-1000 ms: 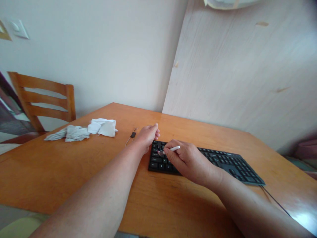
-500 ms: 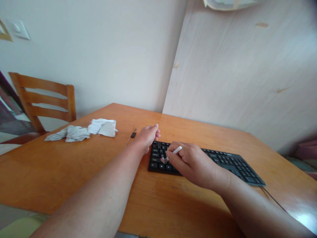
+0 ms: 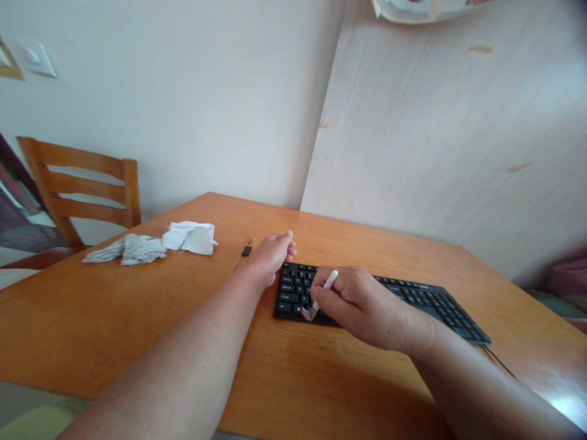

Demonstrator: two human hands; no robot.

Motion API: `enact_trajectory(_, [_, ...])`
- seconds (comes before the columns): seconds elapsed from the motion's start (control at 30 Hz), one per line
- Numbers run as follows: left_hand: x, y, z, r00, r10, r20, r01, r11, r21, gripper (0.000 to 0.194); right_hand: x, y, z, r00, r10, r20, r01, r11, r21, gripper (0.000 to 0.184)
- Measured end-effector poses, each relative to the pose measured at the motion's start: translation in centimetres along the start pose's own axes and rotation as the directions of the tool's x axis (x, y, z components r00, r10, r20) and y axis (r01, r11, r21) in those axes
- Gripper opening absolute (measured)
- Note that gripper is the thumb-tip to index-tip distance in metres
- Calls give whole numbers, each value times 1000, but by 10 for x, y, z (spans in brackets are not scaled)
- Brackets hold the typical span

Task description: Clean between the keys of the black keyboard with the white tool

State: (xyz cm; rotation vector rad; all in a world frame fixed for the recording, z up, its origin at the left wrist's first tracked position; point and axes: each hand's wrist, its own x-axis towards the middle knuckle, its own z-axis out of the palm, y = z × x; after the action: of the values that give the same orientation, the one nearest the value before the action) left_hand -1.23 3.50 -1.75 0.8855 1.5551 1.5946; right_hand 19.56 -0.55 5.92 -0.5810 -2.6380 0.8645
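Observation:
A black keyboard [image 3: 287,297] lies on the wooden table, partly covered by my right hand [image 3: 351,302]. That hand is closed around the white handle of a small brush [image 3: 331,279]. The brush's pale bristles are bent against the keys near the front left edge of the keyboard. At the far left corner, my left hand [image 3: 274,253] is curled around the keyboard's edge, thumb uppermost. Its palm and part of its fingers are hidden from me.
Crumpled white cloths [image 3: 190,237] lie on the left of the table [image 3: 183,318]. A small black clip-like item with metal wires [image 3: 246,251] is beside my left hand. A wooden chair [image 3: 87,177] stands at the left, and a cable [image 3: 499,359] runs off the keyboard's right side.
My right hand has drawn the brush tip slightly toward me, down to the front row of keys, and the handle has tilted. My left hand has stayed in place.

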Motion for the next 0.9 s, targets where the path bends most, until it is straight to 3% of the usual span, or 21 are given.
enact_trajectory(0.07, [1, 0, 0, 1000, 10, 3, -10, 1000, 1, 33, 0, 3, -1, 999, 29, 29, -31, 997, 75, 28])
enact_trajectory(0.13, [0, 1, 0, 999, 29, 15, -29, 1000, 1, 33, 2, 8, -1, 998, 67, -20, -62, 982, 180, 26])
enact_trajectory(0.2, [-2, 5, 0, 998, 56, 39, -56, 998, 0, 34, 7, 15, -2, 981, 119, -151, -71, 955, 288, 25])
enact_trajectory(0.3, [-9, 11, 0, 982, 111, 153, -110, 994, -17, 36, 16, 25, -5, 911, 204, -358, -54, 920, 389, 25])
enact_trajectory(0.43, [-20, 17, 2, 871, 152, 466, -149, 988, -45, 49, 24, 37, -10, 845, 281, -455, -16, 864, 504, 25])
enact_trajectory(0.5, [-25, 20, 3, 829, 135, 543, -144, 989, -27, 53, 26, 44, -11, 826, 294, -482, 29, 830, 556, 25])
enact_trajectory(0.67, [-31, 26, 1, 796, 131, 591, -147, 989, -21, 49, 29, 55, -9, 759, 323, -566, 139, 768, 625, 23])
enact_trajectory(0.77, [-32, 28, 0, 780, 166, 603, -186, 982, -29, 48, 31, 57, -8, 755, 357, -550, 150, 722, 675, 25])
enact_trajectory(0.9, [-30, 28, -2, 791, 159, 591, -158, 986, -54, 48, 33, 64, -12, 719, 428, -548, 155, 669, 727, 23])
